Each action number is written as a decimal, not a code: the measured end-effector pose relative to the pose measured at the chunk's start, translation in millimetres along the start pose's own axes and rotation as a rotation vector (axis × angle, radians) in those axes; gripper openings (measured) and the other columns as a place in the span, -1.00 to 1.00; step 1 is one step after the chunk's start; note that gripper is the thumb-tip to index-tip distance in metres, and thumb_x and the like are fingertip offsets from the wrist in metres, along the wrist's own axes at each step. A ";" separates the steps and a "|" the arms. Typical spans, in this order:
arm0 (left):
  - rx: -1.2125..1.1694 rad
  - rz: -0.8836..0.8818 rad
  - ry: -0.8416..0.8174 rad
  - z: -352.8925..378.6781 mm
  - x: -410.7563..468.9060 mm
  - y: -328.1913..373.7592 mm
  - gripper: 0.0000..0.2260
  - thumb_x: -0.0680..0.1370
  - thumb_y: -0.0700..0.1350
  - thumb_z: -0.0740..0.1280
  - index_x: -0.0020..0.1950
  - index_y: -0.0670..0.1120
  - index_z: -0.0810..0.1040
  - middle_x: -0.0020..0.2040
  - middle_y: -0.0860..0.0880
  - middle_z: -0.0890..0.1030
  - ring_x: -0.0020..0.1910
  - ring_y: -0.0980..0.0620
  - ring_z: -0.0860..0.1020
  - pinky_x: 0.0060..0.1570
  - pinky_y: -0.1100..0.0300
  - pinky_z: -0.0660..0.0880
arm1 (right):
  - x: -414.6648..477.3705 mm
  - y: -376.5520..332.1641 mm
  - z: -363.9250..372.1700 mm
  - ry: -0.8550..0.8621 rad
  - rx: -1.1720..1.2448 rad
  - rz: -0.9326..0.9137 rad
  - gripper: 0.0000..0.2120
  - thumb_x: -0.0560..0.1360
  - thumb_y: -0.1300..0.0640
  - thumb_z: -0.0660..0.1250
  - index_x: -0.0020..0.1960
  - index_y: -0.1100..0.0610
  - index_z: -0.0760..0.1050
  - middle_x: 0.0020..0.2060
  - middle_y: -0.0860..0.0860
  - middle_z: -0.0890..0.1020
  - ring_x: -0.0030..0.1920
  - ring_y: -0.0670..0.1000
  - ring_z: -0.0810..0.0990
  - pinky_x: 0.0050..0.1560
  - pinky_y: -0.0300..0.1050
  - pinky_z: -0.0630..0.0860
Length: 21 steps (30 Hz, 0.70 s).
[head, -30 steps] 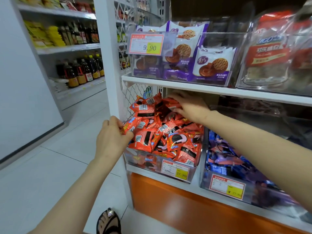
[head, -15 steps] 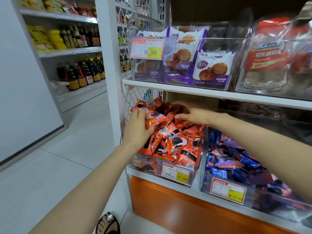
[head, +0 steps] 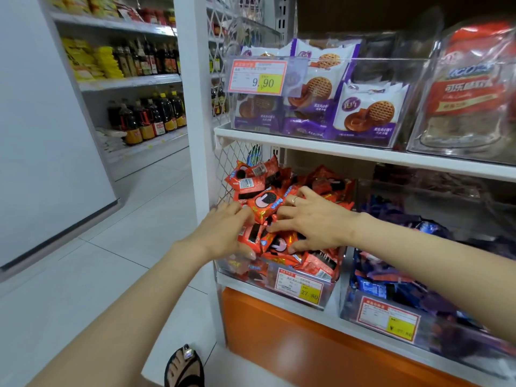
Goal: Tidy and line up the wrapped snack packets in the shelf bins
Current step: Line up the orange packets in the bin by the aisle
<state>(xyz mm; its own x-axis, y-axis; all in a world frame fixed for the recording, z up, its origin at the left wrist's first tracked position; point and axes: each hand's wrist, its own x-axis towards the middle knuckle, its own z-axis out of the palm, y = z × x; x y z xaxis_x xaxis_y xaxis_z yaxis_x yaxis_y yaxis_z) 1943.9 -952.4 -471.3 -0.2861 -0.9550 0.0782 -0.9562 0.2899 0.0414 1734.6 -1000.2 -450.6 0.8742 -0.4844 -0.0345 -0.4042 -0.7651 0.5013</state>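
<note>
Left hand and right hand press flat, fingers spread, on shiny red wrapped snack packets. One cookie-printed packet lies between their fingertips.

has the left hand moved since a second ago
Yes. The left hand has moved right, from the left wall of the clear bin onto the red packets.
</note>
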 end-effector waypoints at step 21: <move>-0.772 0.002 0.503 -22.4 -0.9 16.3 -0.74 0.47 -0.05 0.42 0.13 -0.01 0.55 -0.04 0.10 0.57 -0.04 0.18 0.53 -0.01 0.29 0.45 | 2.0 -4.6 -19.6 0.523 1.005 0.399 -0.72 0.40 0.05 0.47 0.08 0.01 0.52 -0.06 -0.15 0.61 -0.02 -0.11 0.57 0.06 -0.11 0.49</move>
<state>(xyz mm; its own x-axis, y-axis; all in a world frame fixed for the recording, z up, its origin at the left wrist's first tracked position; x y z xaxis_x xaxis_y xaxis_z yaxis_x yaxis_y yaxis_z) 1929.9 -945.4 -448.3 -0.0540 -0.8672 0.4950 -0.5969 0.4254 0.6802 1743.4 -989.3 -436.0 0.5494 -0.7095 0.4413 -0.4971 -0.7020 -0.5099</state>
